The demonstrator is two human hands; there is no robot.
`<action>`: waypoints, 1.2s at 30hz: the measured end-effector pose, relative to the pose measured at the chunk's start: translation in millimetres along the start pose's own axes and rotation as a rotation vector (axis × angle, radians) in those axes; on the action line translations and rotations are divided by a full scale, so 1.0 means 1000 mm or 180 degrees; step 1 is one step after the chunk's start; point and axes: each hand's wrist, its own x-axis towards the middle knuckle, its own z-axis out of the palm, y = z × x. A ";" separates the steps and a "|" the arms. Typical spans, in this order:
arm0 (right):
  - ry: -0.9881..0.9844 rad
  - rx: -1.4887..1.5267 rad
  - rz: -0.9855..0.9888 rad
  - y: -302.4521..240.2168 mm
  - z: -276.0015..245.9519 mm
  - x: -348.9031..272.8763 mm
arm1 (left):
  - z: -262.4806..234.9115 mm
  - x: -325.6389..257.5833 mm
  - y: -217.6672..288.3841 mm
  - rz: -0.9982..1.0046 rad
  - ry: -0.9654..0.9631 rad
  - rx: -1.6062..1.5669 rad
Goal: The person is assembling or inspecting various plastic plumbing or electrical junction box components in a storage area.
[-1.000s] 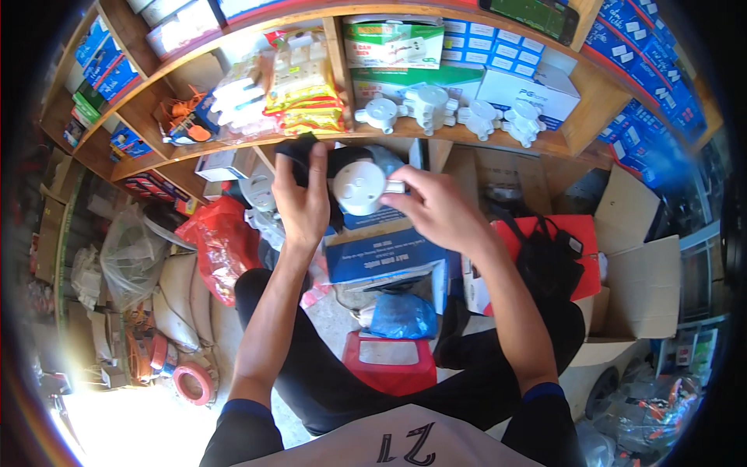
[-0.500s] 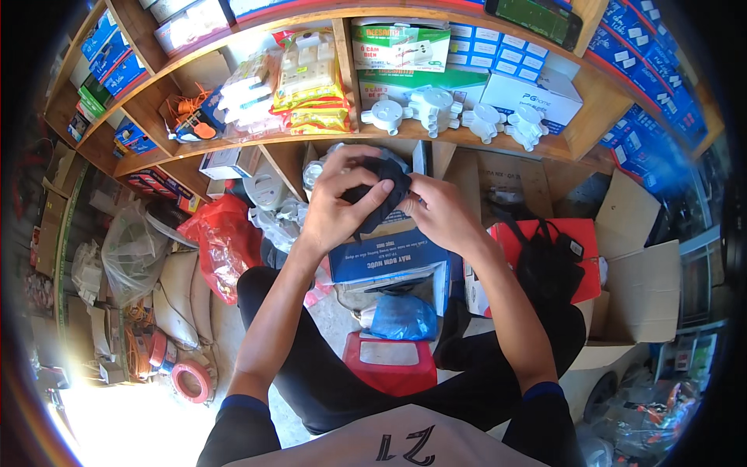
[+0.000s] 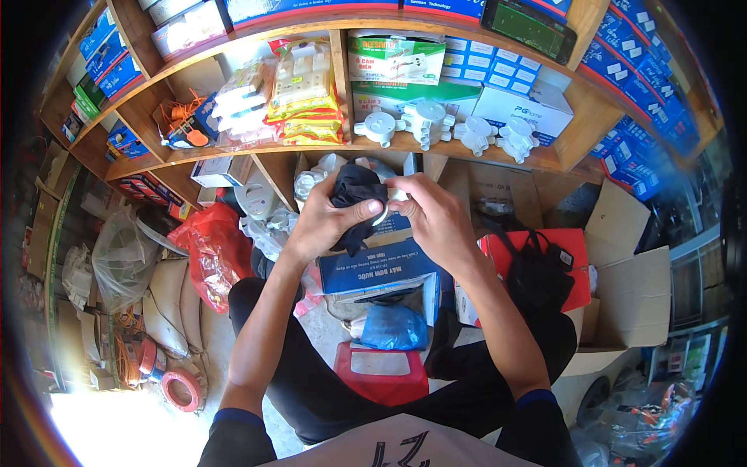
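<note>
Two things sit between the person's hands, in front of the lower shelf: a black cloth (image 3: pixel 356 187) and a white round fitting (image 3: pixel 396 194). The left grip (image 3: pixel 320 224) is closed around the bunched cloth, its thumb laid across the near side. The right grip (image 3: pixel 436 212) pinches the fitting between thumb and fingers, just right of the cloth and touching it; most of the fitting is hidden by the fingers.

Four white junction boxes (image 3: pixel 427 124) stand in a row on the wooden shelf (image 3: pixel 572 159), on the far side of the hands. Yellow packs (image 3: pixel 307 93) lie to their left, and a dark phone (image 3: pixel 529 29) leans on the shelf edge above, far right. Below the hands is a blue carton (image 3: pixel 379 268), with a blue plastic bag (image 3: pixel 394 327) nearer the person. A red bag (image 3: pixel 214 253) lies to the left; an open cardboard box (image 3: pixel 634 296) stands to the right.
</note>
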 end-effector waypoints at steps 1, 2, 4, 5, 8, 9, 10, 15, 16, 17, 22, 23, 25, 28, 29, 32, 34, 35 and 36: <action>-0.0019 0.0012 -0.0001 -0.001 -0.001 0.000 | 0.001 0.000 0.002 -0.0011 0.0019 -0.0005; 0.0029 0.0038 0.0049 -0.003 -0.001 0.001 | 0.000 0.000 0.003 -0.0116 0.0057 -0.0070; 0.0069 0.0021 0.0123 -0.006 -0.004 0.001 | 0.005 -0.002 0.002 -0.0165 0.0186 -0.0152; 0.0041 0.0080 0.0047 -0.001 -0.005 0.001 | 0.008 -0.001 0.005 -0.0202 0.0303 0.0167; 0.0023 0.0256 0.0081 -0.004 -0.003 0.001 | 0.015 -0.004 0.004 -0.0076 0.0536 0.0273; -0.0047 0.0090 0.0080 -0.008 -0.001 0.002 | 0.014 -0.001 -0.001 -0.0346 0.0942 0.0460; -0.0116 -0.0078 0.0078 -0.010 0.001 0.002 | 0.013 0.001 -0.004 -0.0616 0.1345 0.0646; 0.0059 -0.0202 0.0213 -0.006 0.005 0.001 | 0.013 0.006 -0.008 0.0162 0.0510 0.0538; 0.0085 -0.0301 0.0292 -0.007 0.004 0.001 | 0.014 0.006 -0.013 0.0941 0.0739 0.1367; 0.0096 -0.0327 0.0308 -0.006 0.003 0.001 | 0.019 0.009 -0.012 0.1736 0.0935 0.2170; 0.0273 -0.0146 0.0172 -0.006 0.005 -0.003 | 0.036 -0.005 -0.005 0.1779 0.0237 0.2309; 0.0230 -0.0060 0.0138 -0.010 0.008 -0.003 | 0.030 -0.005 -0.006 0.1737 0.0313 0.2138; 0.0216 0.0052 -0.0098 -0.004 0.017 -0.007 | 0.018 0.005 -0.005 0.1685 0.0537 0.2088; 0.0027 -0.0122 -0.0332 -0.011 0.023 -0.007 | 0.006 0.016 -0.018 0.1028 0.0641 0.0902; 0.0001 -0.0378 -0.0681 -0.013 0.026 -0.008 | 0.004 0.020 -0.022 0.0787 0.0900 0.0679; -0.0087 -0.0509 -0.0600 -0.036 0.033 -0.007 | -0.018 0.025 -0.033 -0.0013 0.0794 -0.0164; 0.0238 -0.0398 -0.0449 -0.033 0.037 -0.004 | -0.014 0.024 -0.042 -0.0302 0.0436 -0.1313; 0.0554 -0.0302 -0.0277 -0.029 0.038 -0.003 | 0.003 0.019 -0.040 -0.0238 0.0244 -0.1896; 0.0764 -0.0100 -0.0066 -0.025 0.040 0.000 | 0.022 0.010 -0.028 -0.0367 0.0182 -0.2334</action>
